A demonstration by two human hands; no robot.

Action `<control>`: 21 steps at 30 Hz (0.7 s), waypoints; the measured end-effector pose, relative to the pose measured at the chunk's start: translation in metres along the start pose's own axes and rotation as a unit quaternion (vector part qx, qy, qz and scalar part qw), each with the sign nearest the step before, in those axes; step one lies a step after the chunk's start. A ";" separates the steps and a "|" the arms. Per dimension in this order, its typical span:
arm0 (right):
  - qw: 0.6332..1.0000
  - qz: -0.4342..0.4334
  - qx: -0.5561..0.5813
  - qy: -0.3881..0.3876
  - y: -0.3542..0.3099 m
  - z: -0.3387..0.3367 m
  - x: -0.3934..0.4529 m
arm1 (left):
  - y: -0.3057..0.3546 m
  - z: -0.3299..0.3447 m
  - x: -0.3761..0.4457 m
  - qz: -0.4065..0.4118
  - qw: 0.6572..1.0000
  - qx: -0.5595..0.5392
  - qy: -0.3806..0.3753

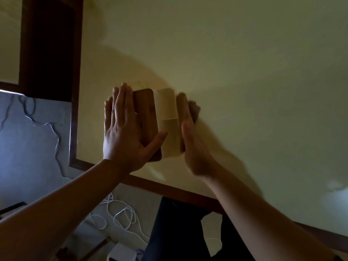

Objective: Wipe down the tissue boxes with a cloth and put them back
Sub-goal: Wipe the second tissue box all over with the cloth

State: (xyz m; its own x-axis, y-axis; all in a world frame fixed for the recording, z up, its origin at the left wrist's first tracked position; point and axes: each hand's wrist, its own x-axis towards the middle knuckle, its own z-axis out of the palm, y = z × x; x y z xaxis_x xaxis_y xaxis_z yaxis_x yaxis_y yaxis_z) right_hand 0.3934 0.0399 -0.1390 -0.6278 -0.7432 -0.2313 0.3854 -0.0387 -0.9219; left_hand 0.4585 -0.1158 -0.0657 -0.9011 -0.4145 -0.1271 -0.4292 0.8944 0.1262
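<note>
A tissue box (166,117) with a cream body and a brown wooden face sits against a pale cream surface (244,72) at the middle of the head view. My left hand (124,132) lies flat on the brown face with straight fingers, and its thumb reaches onto the cream side. My right hand (192,144) is blurred and presses flat against the box's right side. The box is held between both palms. No cloth is in view.
A dark brown edge strip (169,187) borders the cream surface below the box. A dark wooden frame (49,48) stands at the upper left. White cables (120,217) lie on the grey floor, and a dark garment (175,232) shows at the bottom.
</note>
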 end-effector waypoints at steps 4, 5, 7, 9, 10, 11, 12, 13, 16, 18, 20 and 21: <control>0.998 -0.041 -0.038 0.005 -0.014 -0.006 0.069 | 0.001 -0.001 -0.001 0.000 1.000 0.002 0.001; 0.997 -0.047 -0.055 0.003 -0.016 -0.006 0.081 | 0.001 -0.001 -0.001 -0.001 1.000 0.003 0.000; 0.996 -0.039 -0.082 0.004 -0.015 -0.008 0.090 | 0.001 -0.001 -0.001 -0.007 1.000 0.003 -0.001; 0.996 -0.032 -0.082 0.002 -0.015 -0.010 0.081 | 0.001 -0.001 -0.001 -0.008 1.000 0.006 -0.001; 0.996 -0.032 -0.078 0.002 -0.013 -0.010 0.074 | 0.000 -0.001 -0.001 -0.008 1.000 0.008 0.000; 0.997 -0.033 -0.075 0.000 -0.013 -0.010 0.065 | 0.000 -0.001 -0.001 -0.008 1.000 0.010 0.000; 0.997 -0.034 -0.074 0.000 -0.011 -0.010 0.056 | 0.000 0.000 -0.001 -0.008 1.000 0.011 0.000; 0.997 -0.034 -0.073 0.000 -0.009 -0.009 0.046 | 0.000 0.000 -0.001 -0.008 1.000 0.012 0.000; 0.998 -0.024 -0.062 0.004 -0.004 -0.004 0.016 | 0.001 0.000 -0.001 -0.006 1.000 0.013 0.001; 0.997 -0.016 -0.074 0.008 -0.003 -0.001 -0.008 | 0.001 0.000 -0.001 -0.004 1.000 0.011 0.001; 0.994 -0.005 -0.111 0.014 0.000 0.002 -0.032 | 0.000 0.000 -0.001 -0.004 1.000 0.010 0.000; 0.991 0.000 -0.130 0.014 0.001 0.004 -0.042 | 0.000 0.000 -0.001 -0.003 1.000 0.010 0.000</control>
State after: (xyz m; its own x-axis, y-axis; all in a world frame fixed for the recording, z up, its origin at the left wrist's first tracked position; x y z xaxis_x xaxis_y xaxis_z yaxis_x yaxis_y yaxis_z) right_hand 0.4228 0.0691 -0.1289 -0.6481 -0.7240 -0.2364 0.2010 0.1368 -0.9700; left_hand 0.4592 -0.1150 -0.0654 -0.8984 -0.4202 -0.1277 -0.4336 0.8949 0.1053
